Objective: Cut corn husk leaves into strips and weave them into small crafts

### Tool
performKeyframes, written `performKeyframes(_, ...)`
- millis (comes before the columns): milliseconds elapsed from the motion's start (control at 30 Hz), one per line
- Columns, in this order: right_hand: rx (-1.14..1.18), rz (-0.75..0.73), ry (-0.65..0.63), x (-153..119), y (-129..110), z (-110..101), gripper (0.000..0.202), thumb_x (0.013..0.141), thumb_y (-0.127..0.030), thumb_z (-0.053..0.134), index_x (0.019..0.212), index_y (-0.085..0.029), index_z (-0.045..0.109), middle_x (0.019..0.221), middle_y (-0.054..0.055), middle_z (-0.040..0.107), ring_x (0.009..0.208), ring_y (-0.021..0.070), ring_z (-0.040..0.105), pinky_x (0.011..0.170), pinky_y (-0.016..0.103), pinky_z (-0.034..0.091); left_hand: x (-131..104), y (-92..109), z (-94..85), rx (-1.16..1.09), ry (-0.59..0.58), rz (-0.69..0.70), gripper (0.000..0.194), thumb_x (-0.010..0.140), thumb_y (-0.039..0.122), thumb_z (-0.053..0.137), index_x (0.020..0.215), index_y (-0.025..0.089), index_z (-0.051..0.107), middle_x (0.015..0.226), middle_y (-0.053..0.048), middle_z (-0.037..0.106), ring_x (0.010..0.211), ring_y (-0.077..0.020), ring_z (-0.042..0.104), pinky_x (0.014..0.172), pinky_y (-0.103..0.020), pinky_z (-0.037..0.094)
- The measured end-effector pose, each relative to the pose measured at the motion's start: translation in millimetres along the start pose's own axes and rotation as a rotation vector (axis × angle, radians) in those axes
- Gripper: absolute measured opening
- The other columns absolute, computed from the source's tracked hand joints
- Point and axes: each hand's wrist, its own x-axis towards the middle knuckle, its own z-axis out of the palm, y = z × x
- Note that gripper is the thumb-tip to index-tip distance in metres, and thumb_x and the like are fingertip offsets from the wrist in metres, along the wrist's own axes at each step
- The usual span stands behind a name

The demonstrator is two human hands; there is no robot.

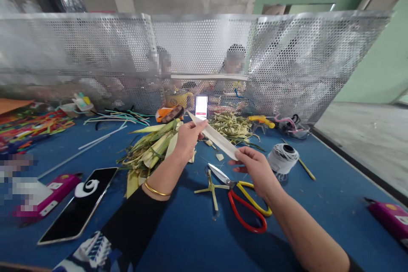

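A pale, flat strip of husk [219,140] stretches slantwise between my two hands. My left hand [188,138] pinches it near its upper end, thumb on top. At its lower right end, my right hand [253,165] grips it between thumb and fingers. Beneath the strip, scissors [247,206] with one red and one yellow handle lie on the blue table, blades partly apart. Touching or beside their blades is a small cross-shaped piece of woven husk [212,188]. A bundle of green and yellow husks [149,146] lies left of my left hand.
Shredded husk [231,126] is piled behind my hands, near an upright lit phone [201,107]. White string [283,158] stands right of my right hand. A dark tablet [81,204] lies left. Behind a perforated metal screen [204,38], people are partly visible.
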Motion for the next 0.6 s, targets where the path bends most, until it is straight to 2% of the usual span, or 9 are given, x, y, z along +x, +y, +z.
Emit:
performKeyframes(100,0.108,-0.004,0.164,6,-2,-4,0.021,0.066,-0.034,0.069,0.075,-0.019,0.058,0.071,-0.001,0.068,0.057,0.0156,0.068,0.045,0.021,0.052,-3,0,2.6,0.05,0.042,0.002,0.028,0.062,0.038,0.077,0.056,0.014,0.063,0.046,0.003,0.052,0.045,-0.0075,0.045,0.049,-0.021,0.041)
performKeyframes(167,0.157,-0.041,0.265,11,-4,-8,0.018,0.067,-0.031,0.068,0.076,-0.02,0.057,0.067,-0.002,0.067,0.053,0.0157,0.068,0.042,0.021,0.051,-7,-1,5.5,0.085,0.034,-0.015,0.03,0.061,0.038,0.077,0.053,0.015,0.061,0.046,0.002,0.053,0.046,-0.0083,0.047,0.05,-0.021,0.042)
performKeyframes(300,0.177,-0.217,0.451,23,-11,-24,0.012,0.07,-0.025,0.066,0.077,-0.02,0.057,0.062,-0.004,0.063,0.049,0.0125,0.063,0.046,0.022,0.053,-15,2,10.2,0.116,-0.033,-0.015,0.027,0.06,0.038,0.077,0.058,0.014,0.065,0.049,0.0,0.057,0.046,-0.0089,0.05,0.05,-0.021,0.043)
performKeyframes(433,0.181,-0.389,0.636,32,-21,-44,0.011,0.073,-0.027,0.065,0.075,-0.019,0.057,0.065,-0.004,0.062,0.054,0.0098,0.062,0.055,0.023,0.055,-17,4,10.2,0.152,-0.065,-0.015,0.023,0.063,0.035,0.076,0.059,0.014,0.066,0.05,0.0,0.057,0.046,-0.0086,0.051,0.051,-0.021,0.043)
performKeyframes(533,0.258,-0.445,0.686,31,-31,-56,0.019,0.07,-0.033,0.07,0.075,-0.02,0.056,0.064,-0.005,0.06,0.053,0.0097,0.06,0.054,0.023,0.055,-16,3,8.5,0.143,-0.056,-0.037,0.02,0.067,0.033,0.072,0.062,0.014,0.067,0.051,0.001,0.057,0.046,-0.0081,0.05,0.05,-0.02,0.041)
performKeyframes(600,0.265,-0.483,0.628,26,-39,-61,0.024,0.065,-0.035,0.075,0.074,-0.02,0.058,0.063,-0.005,0.06,0.05,0.009,0.057,0.051,0.023,0.053,-16,3,8.1,0.128,-0.057,-0.042,0.02,0.068,0.034,0.071,0.064,0.015,0.067,0.052,0.001,0.058,0.046,-0.008,0.05,0.05,-0.02,0.041)
